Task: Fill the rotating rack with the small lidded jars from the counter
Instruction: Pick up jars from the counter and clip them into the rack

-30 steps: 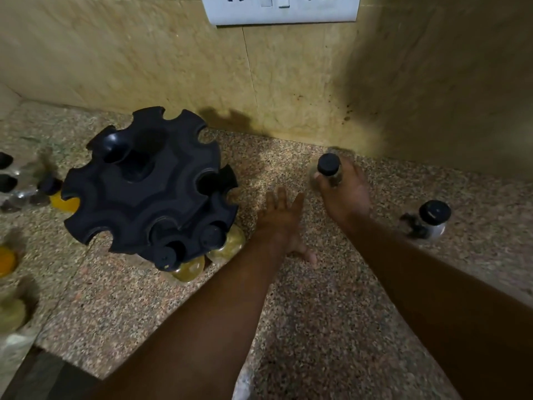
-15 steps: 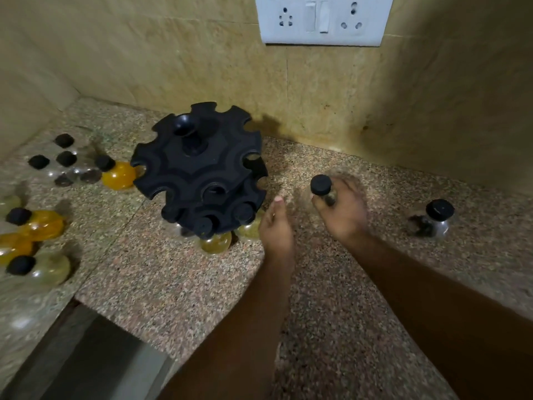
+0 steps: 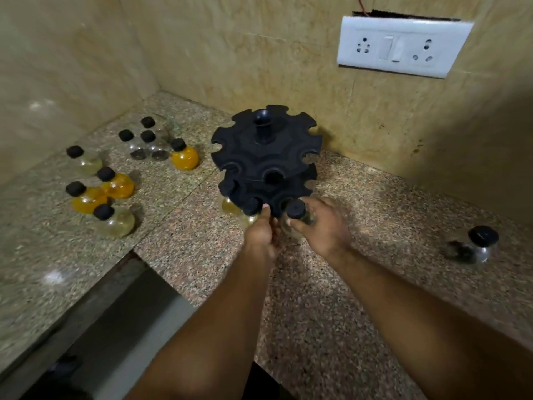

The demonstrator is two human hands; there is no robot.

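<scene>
Close against the front of the black rotating rack (image 3: 266,157), both hands meet, and much of what they do is blurred. The right hand (image 3: 323,226) is curled around a small clear jar (image 3: 297,217) with a black lid, held upright just before the rack's lower tier; its fingers smear with motion, and the jar's body is mostly hidden behind them. The left hand (image 3: 264,232) is partly closed, its fingertips reaching to the rack's lower edge; whether it grips anything cannot be told. Two filled jars (image 3: 229,204) already hang in the lower tier on the near left, half covered by the tier above and by the left hand. The upper tier's notches look empty.

Farther left on the speckled table (image 3: 375,284), a loose cluster of jars (image 3: 101,192) stands well apart from the rack, some orange, some pale, some clear; nearest the rack is an orange jar (image 3: 184,157). Far to the right a lone dark-filled jar (image 3: 473,246) stands by itself, soft in focus.

Behind the rack, tiled walls meet in a corner, with a white socket plate (image 3: 401,47) high on the right. Bare table lies open between the hands and the lone jar. The table's near left edge drops away to a dim, unclear gap below.
</scene>
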